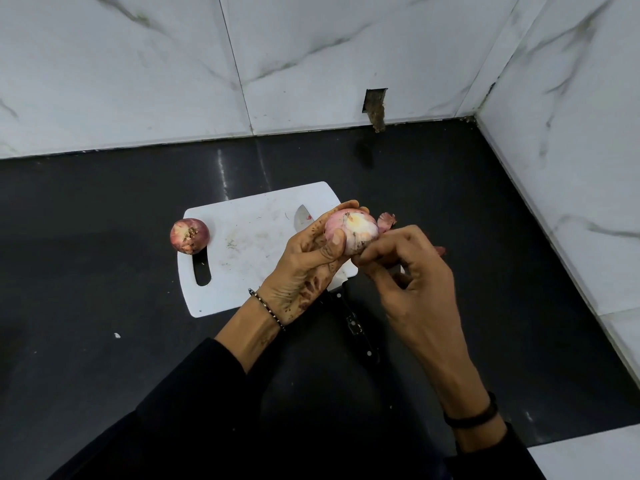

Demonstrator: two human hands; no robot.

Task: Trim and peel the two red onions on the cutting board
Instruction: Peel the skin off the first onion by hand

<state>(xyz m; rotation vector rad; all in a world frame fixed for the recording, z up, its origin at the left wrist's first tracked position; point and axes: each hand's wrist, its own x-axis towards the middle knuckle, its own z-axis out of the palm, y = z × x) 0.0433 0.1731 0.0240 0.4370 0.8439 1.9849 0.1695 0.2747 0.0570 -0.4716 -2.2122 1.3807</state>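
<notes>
Glossy black counter (104,237) below white wall tiles (138,64) veined in grey. White cutting board (249,237), flecked with faint brown stains. At the board's left edge, whole onion (189,236): purple-red skin, tan root tuft. Partly peeled onion (353,233): pale pink and white with a yellowish patch; skin scrap (386,221) beside it, pink-red. Left hand (304,275): reddish-brown henna pattern; bracelet (266,308) beaded black and silver. Knife (356,330): black handle, silver rivets. Black wristband (471,415); black sleeves (194,410).
</notes>
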